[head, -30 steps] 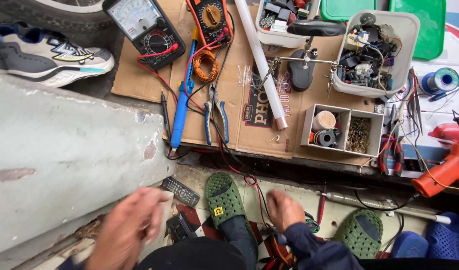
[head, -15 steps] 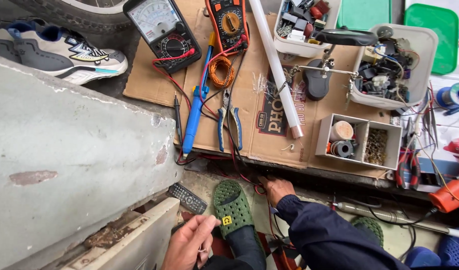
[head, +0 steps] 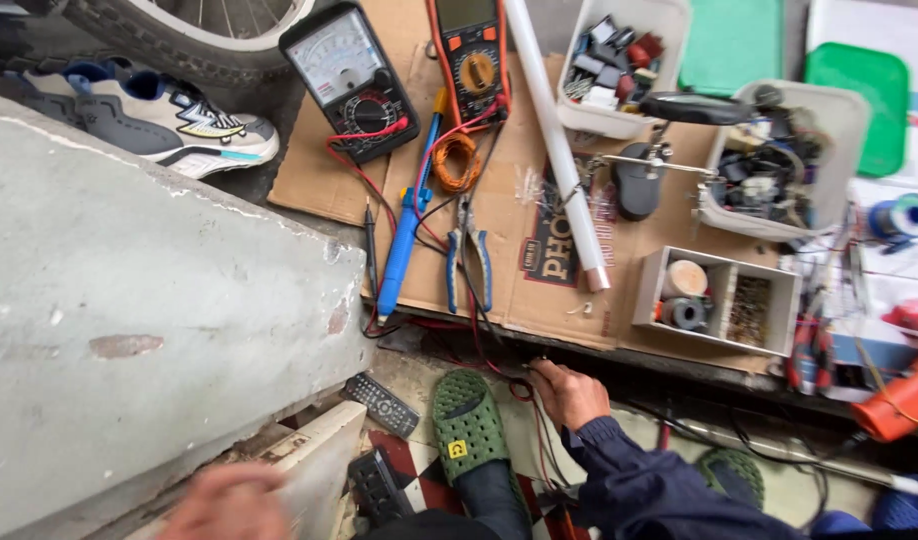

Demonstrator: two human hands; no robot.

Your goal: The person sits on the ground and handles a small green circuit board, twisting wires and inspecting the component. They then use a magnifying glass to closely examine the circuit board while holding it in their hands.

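Right hand (head: 571, 392) moved onto red wire (head: 499, 368) — left hand (head: 229, 500) apart

- Bare cardboard (head: 314, 180) left of the black meter (head: 351, 80) is open.
- Pliers (head: 469, 262), blue tool (head: 404, 240) and red leads (head: 379, 190) crowd the middle.
- The concrete slab (head: 149, 330) walls off the left.
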